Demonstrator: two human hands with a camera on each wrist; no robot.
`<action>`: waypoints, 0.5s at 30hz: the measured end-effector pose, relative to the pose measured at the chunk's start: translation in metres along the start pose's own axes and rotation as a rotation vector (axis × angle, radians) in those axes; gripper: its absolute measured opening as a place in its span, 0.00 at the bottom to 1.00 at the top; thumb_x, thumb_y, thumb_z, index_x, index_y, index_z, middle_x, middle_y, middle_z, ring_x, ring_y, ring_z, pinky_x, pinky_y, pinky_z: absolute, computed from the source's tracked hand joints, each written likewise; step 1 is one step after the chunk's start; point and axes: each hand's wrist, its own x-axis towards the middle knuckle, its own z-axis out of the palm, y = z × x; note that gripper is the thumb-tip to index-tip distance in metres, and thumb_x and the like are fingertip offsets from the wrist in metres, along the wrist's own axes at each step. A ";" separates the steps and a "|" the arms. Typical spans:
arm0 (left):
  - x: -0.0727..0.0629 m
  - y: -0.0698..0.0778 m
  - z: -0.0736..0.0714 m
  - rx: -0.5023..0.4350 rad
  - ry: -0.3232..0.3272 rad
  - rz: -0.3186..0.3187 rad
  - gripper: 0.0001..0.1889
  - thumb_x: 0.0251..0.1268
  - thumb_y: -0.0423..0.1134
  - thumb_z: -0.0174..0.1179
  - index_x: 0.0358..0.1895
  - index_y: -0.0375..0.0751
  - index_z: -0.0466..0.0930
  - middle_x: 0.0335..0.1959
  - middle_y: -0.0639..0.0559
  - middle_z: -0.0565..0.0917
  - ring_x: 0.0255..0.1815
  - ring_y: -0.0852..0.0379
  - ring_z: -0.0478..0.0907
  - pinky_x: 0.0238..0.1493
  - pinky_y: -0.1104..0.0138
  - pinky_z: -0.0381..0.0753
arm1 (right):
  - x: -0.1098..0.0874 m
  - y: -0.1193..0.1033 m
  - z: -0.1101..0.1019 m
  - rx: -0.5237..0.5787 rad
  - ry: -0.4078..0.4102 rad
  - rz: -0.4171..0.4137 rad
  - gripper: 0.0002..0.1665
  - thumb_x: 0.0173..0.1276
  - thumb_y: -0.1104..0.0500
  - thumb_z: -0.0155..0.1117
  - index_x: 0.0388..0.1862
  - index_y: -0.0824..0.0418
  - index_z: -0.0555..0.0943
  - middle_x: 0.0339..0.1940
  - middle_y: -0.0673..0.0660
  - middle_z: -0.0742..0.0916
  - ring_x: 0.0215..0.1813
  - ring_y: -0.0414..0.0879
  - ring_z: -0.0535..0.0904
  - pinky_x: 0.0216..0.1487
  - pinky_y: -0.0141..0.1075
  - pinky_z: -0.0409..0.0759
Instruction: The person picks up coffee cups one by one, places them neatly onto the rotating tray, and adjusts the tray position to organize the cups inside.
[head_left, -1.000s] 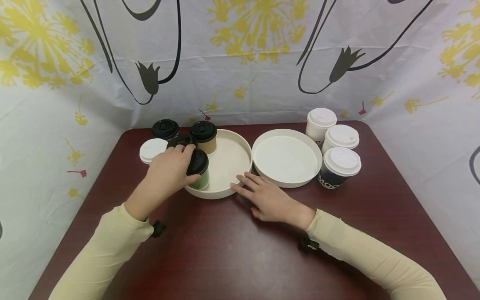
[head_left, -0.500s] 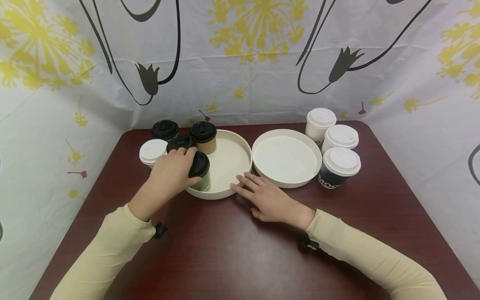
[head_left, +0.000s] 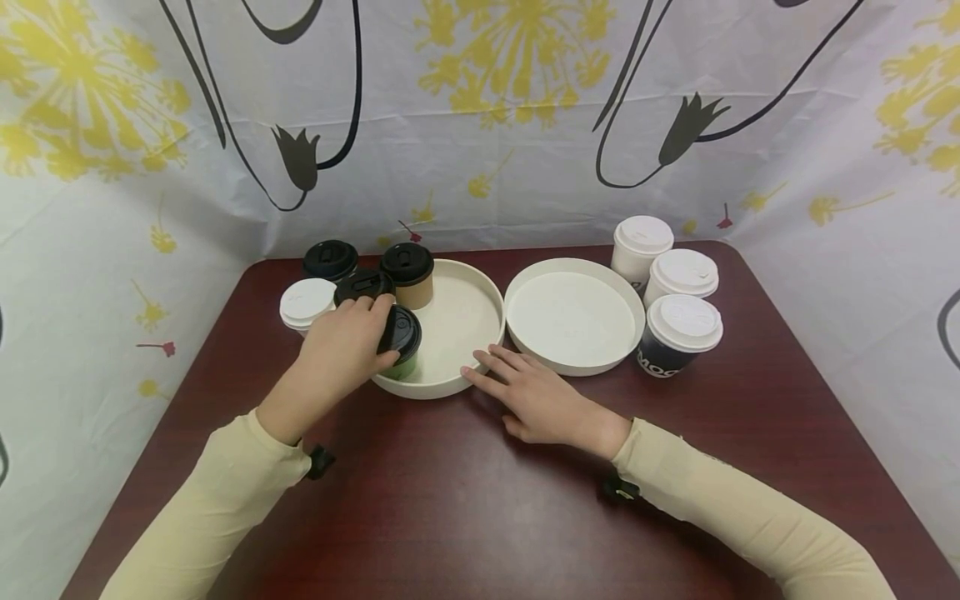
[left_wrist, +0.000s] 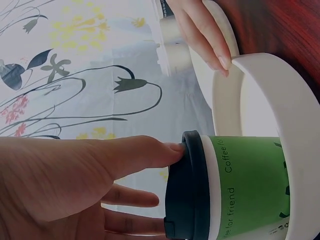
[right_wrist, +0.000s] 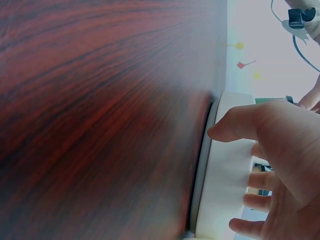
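My left hand holds a green paper coffee cup by its black lid, thumb on the near edge and fingers on the far side. The cup stands inside the front left of the left round cream tray. Behind it in that tray is a brown paper cup with a black lid. Another black-lidded cup shows just past my left fingers, its body hidden. My right hand rests fingertips on the left tray's front right rim, fingers spread and fairly straight.
A second round cream tray sits against the first. Right of it stand a white cup, another white-lidded cup and a dark cup with a white lid. At far left are a black-lidded cup and a white-lidded cup.
The green cup has shifted slightly toward the front and right inside the left tray, with my left hand on it. My right hand has stayed in place.
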 end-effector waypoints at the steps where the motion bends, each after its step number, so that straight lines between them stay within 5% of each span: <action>1: 0.000 0.000 0.000 0.000 -0.003 -0.001 0.40 0.53 0.51 0.73 0.65 0.31 0.70 0.53 0.33 0.83 0.50 0.37 0.83 0.47 0.47 0.84 | 0.000 0.000 0.000 0.000 0.001 -0.001 0.52 0.54 0.55 0.70 0.78 0.51 0.60 0.77 0.61 0.69 0.78 0.60 0.63 0.72 0.54 0.69; 15: 0.000 0.000 -0.002 0.003 -0.003 0.007 0.39 0.55 0.52 0.72 0.65 0.29 0.70 0.52 0.31 0.83 0.49 0.37 0.83 0.45 0.48 0.85 | 0.000 0.000 0.000 0.006 -0.001 0.005 0.52 0.54 0.56 0.70 0.79 0.51 0.60 0.77 0.61 0.69 0.78 0.60 0.63 0.72 0.55 0.69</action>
